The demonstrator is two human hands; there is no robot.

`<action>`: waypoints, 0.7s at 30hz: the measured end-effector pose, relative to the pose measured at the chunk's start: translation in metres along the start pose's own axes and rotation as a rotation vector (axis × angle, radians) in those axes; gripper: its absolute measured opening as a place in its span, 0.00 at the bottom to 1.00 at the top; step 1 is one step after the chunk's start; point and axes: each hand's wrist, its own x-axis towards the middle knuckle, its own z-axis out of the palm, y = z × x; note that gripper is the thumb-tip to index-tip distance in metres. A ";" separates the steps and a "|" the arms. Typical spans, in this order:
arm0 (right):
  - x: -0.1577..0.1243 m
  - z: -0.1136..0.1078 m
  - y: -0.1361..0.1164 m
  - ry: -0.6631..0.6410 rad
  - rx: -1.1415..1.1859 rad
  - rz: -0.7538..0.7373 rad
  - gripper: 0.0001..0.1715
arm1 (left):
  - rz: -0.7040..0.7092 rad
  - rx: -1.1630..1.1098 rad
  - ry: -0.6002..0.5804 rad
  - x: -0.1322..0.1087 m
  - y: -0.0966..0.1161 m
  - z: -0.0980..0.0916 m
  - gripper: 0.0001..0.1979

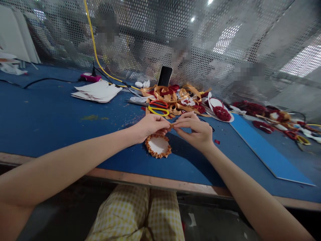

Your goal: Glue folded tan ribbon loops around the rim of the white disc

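My left hand (150, 126) and my right hand (195, 129) meet above the blue table (50, 117). Both pinch a small folded piece of orange ribbon (171, 126) between their fingertips. Just below them lies a white round disc (158, 146) rimmed with folded orange ribbon petals. A heap of loose orange and red ribbon (175, 95) sits right behind the hands. Scissors with red and yellow handles (158, 106) lie at the front of that heap.
A stack of white paper (96, 91) lies at the back left, a black phone (165, 76) leans on the perforated metal screen. A white disc with red petals (220, 112) and a blue board (265, 149) lie right. People sit behind the screen.
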 end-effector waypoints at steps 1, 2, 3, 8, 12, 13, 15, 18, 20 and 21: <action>-0.001 0.000 0.000 0.010 0.010 0.012 0.08 | 0.001 0.002 -0.002 0.000 -0.001 0.000 0.09; -0.001 0.001 0.001 0.021 0.018 0.017 0.08 | 0.004 0.004 -0.005 0.001 -0.001 0.000 0.08; -0.002 0.001 0.001 0.032 0.026 0.015 0.09 | 0.009 0.006 -0.008 0.001 -0.002 -0.001 0.08; -0.001 0.002 0.000 0.081 0.040 0.008 0.12 | 0.047 -0.022 -0.039 0.001 -0.002 0.001 0.08; -0.001 0.000 -0.004 0.116 0.046 0.106 0.07 | 0.052 -0.042 -0.056 -0.001 0.000 0.004 0.08; -0.001 0.000 -0.005 0.127 0.048 0.129 0.06 | 0.056 -0.043 -0.056 -0.001 -0.001 0.004 0.07; -0.001 -0.001 -0.006 0.140 0.048 0.154 0.05 | 0.087 -0.041 -0.058 0.000 -0.003 0.003 0.05; -0.002 -0.002 -0.007 0.151 0.060 0.157 0.06 | 0.194 -0.029 -0.056 0.002 -0.010 -0.001 0.06; -0.003 -0.002 -0.007 0.158 0.067 0.158 0.07 | 0.269 -0.012 -0.059 0.004 -0.014 -0.003 0.10; -0.004 -0.001 -0.007 0.163 0.065 0.168 0.07 | 0.302 0.004 -0.059 0.004 -0.016 -0.003 0.11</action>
